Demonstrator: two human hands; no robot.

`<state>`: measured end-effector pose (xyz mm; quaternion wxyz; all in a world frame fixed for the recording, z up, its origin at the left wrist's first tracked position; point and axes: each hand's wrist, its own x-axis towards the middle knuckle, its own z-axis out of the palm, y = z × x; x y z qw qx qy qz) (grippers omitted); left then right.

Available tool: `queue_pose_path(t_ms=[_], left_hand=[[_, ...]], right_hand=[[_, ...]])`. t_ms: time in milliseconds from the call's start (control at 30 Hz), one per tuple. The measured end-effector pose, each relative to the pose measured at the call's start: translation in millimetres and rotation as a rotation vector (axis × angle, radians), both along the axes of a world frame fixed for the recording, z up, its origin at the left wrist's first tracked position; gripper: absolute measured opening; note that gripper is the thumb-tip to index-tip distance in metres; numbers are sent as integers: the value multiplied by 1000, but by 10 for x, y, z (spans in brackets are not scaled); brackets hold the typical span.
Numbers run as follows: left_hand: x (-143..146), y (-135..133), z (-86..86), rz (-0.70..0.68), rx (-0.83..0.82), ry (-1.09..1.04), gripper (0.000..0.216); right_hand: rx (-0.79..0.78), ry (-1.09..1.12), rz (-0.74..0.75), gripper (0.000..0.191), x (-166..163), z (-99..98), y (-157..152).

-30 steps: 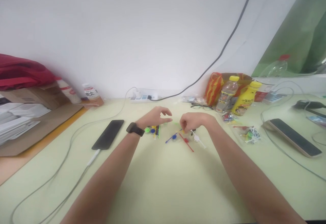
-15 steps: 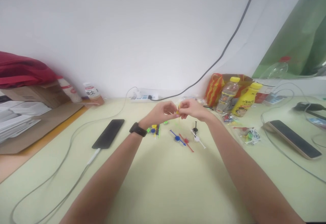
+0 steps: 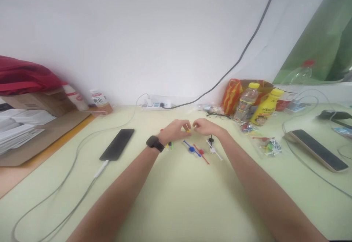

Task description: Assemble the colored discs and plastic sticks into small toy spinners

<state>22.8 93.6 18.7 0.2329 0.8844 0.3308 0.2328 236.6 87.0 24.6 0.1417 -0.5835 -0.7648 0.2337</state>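
My left hand, with a black watch on the wrist, is closed in a pinch around a small yellow plastic piece; its exact shape is hidden. A short gap away, my right hand has its fingers pressed together, and what they hold, if anything, is too small to make out. Just in front of the hands lie a blue arrow spinner, a red arrow spinner and a white arrow spinner. A black spinner sits partly behind the white one. Small coloured pieces show beneath my left wrist.
Left of my arms lies a phone on a charging cable. To the right are a bag of small parts, a yellow bottle, a clear bottle and glasses. A power strip stands by the wall.
My hands have come apart and moved down toward the table. The yellow piece, between both hands before, now shows at my left fingers. The glasses have come into view.
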Motion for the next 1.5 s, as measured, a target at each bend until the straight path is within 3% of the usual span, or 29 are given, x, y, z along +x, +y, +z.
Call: queue_pose_path(t_ms=[200, 367, 433, 567, 700, 833, 967, 1033, 1200, 1367, 1500], left_hand=[[-34, 56, -78, 27, 102, 131, 12], [-166, 148, -70, 74, 159, 130, 24], [-215, 170, -20, 90, 130, 115, 24], [-273, 183, 148, 102, 52, 11, 25], [-243, 102, 347, 121, -8, -163, 31], [-158, -43, 479, -69, -171, -252, 27], [-109, -113, 497, -149, -223, -281, 25], [-112, -110, 478, -120, -217, -282, 21], [-160, -67, 396, -92, -144, -94, 15], [-202, -7, 281, -121, -144, 190, 19], [-251, 57, 204, -60, -205, 308, 18]], right_hand=[[-31, -87, 78, 15, -46, 119, -112], [-294, -175, 405, 12, -296, 274, -326], [-328, -203, 451, 12, -370, 289, -369], [-257, -51, 366, 8, -339, 309, -333], [-238, 389, 148, 10, -208, 342, -239], [-192, 713, 45, 9, -170, 320, -173], [-161, 807, 71, 4, -188, 255, -127], [-106, 730, 60, 8, -192, 221, -103], [71, 153, -76, 21, -137, 104, -27], [39, -57, -96, 29, -43, 5, -13], [-40, -169, -16, 23, -48, 120, -117]])
